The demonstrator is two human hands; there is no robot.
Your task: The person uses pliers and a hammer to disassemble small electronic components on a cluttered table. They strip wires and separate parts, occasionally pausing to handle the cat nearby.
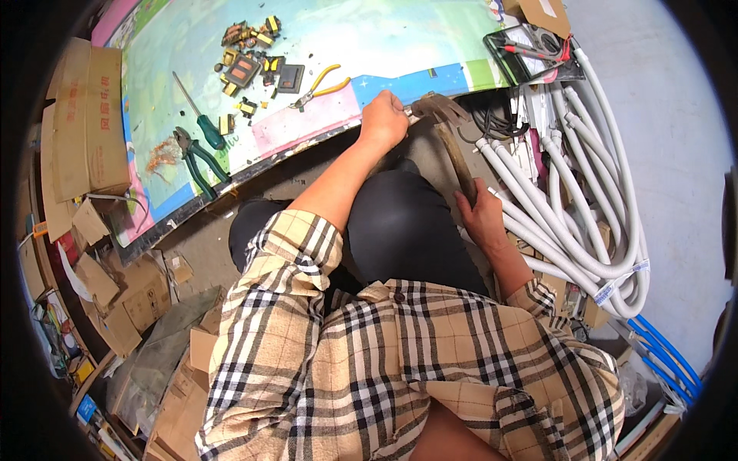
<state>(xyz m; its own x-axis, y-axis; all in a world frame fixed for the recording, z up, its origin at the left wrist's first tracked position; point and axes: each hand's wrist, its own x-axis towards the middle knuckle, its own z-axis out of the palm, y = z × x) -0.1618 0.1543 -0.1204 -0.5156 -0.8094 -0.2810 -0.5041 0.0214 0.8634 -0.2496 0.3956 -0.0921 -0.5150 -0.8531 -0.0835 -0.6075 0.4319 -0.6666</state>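
Observation:
My right hand [482, 213] grips the lower part of the wooden handle of a claw hammer [455, 157]. The hammer's head is up at the table's front edge, close beside my left hand [384, 121]. That hand is closed at the edge, and whatever its fingers hold is hidden. Diagonal pliers with yellow handles [332, 80] lie open just beyond it. Further left on the table are a green-handled screwdriver [206, 127] and green-handled pliers [201, 161], next to a tangle of copper wire [163, 157].
Small transformers [241, 71], some broken apart, are heaped on the colourful table [338, 34]. A black tray [511, 58] with red-and-black test leads sits at its right corner. White hoses [596, 253] coil on my right. Cardboard boxes [88, 123] stand at the left.

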